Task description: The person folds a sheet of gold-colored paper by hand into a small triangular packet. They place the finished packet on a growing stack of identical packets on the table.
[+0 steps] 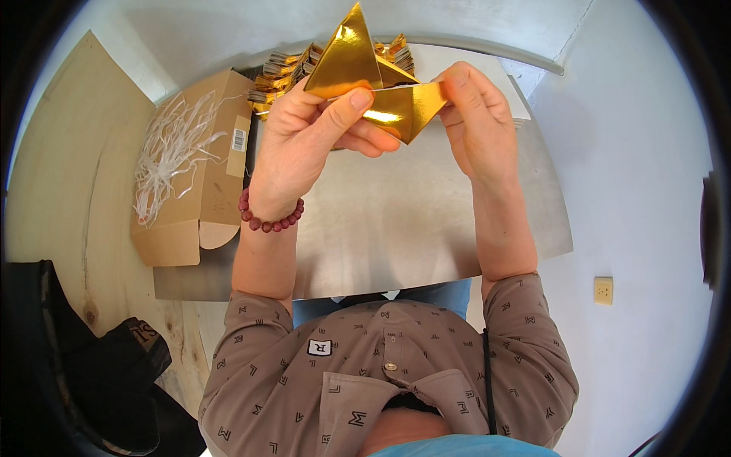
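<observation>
Both of my hands hold one folded piece of shiny gold foil card [349, 57] above the far part of the metal table. My left hand [311, 123], with a beaded bracelet [273, 224] at its wrist, pinches the card's left part, thumb on top and fingers beneath. A pointed triangular flap stands up above that thumb. Thumb and fingers of my right hand [477, 108] grip the card's right corner. Behind the card lies a pile of folded gold foil pieces [282, 74], partly hidden by it and my left hand.
A cardboard box [220, 177] stands on the table's left side, with a bundle of clear plastic strips [177, 154] on it. White sheets [457, 57] are stacked at the back right of the metal table [388, 217]. A wall rises on the right, with a socket [603, 291].
</observation>
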Available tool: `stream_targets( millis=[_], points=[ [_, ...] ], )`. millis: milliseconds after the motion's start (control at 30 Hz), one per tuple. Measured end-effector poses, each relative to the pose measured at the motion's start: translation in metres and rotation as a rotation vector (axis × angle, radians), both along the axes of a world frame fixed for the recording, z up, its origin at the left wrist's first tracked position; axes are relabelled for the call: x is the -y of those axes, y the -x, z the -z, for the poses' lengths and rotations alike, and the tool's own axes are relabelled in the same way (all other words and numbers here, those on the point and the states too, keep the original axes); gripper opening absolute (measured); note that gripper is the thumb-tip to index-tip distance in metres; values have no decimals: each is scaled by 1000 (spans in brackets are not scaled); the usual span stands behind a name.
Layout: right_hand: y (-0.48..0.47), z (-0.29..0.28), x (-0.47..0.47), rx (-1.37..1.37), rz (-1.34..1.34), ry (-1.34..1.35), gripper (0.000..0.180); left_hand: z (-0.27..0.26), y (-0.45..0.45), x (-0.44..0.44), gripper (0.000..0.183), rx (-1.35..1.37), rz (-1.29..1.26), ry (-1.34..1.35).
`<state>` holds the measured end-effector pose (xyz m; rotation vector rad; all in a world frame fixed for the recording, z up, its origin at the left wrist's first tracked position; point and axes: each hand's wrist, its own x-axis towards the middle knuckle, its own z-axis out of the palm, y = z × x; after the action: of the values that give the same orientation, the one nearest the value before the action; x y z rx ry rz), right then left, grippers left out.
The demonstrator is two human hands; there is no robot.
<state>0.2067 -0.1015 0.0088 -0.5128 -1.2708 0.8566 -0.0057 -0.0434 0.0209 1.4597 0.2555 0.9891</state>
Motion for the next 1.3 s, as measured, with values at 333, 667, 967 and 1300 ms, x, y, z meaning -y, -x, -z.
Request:
stream_targets(
  millis=[333,667,967,1300],
  points=[
    [6,4,-3,85,97,86,20,2,-6,0,25,75,-65,110],
    [-7,2,-9,158,2,210,25,1,5,-15,17,-64,-71,160],
    [-10,8,-17,41,-91,279,25,3,2,-14,17,-40,-100,152],
    [-16,7,-19,71,-151,189,21,-3,9,-15,14,-45,-118,139]
  ],
)
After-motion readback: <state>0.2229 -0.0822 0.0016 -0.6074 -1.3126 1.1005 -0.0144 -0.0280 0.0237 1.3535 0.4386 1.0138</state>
